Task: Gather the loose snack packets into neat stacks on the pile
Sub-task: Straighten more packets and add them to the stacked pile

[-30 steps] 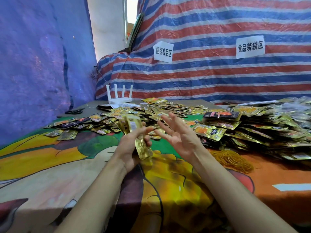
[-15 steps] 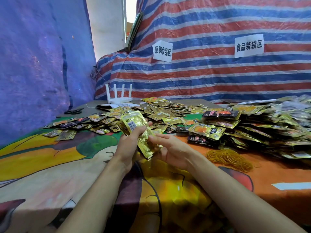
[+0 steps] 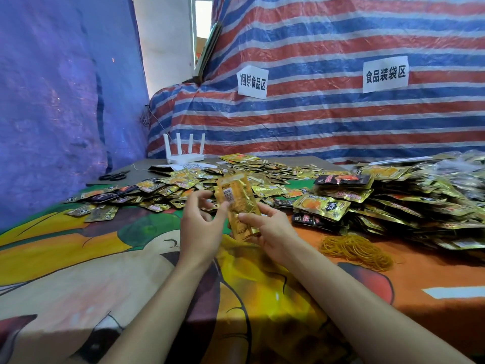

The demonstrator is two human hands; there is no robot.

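- Striped tarp (image 3: 341, 122) in red, white and blue fills the back wall, with two paper signs (image 3: 252, 82) stuck on it. A plain blue tarp (image 3: 52, 101) hangs at 9 o'clock.
- A cartoon-printed cloth (image 3: 78, 258) covers the table.
- Loose packets (image 3: 183, 185) lie scattered over the far part of the cloth, from 10 to 12 o'clock of the hands.
- The pile (image 3: 393, 203) of overlapping stacked packets sits at 2 to 3 o'clock.
- A bundle of gold packets (image 3: 240, 206) is held above the cloth at the centre, nearly upright with its top leaning toward 11 o'clock.
- The right hand (image 3: 267, 229) grips the bundle's lower end, thumb across the front and fingers behind.
- The left hand (image 3: 200, 227) pinches the bundle's left edge, thumb tip on the foil and the other fingers curled.
- Yellow rubber bands (image 3: 357, 249) lie heaped at 4 o'clock of the hands, just in front of the pile.
- A white router (image 3: 183, 153) with four antennas stands at 11 o'clock, and black scissors (image 3: 114, 176) lie at 10 o'clock near the blue tarp.
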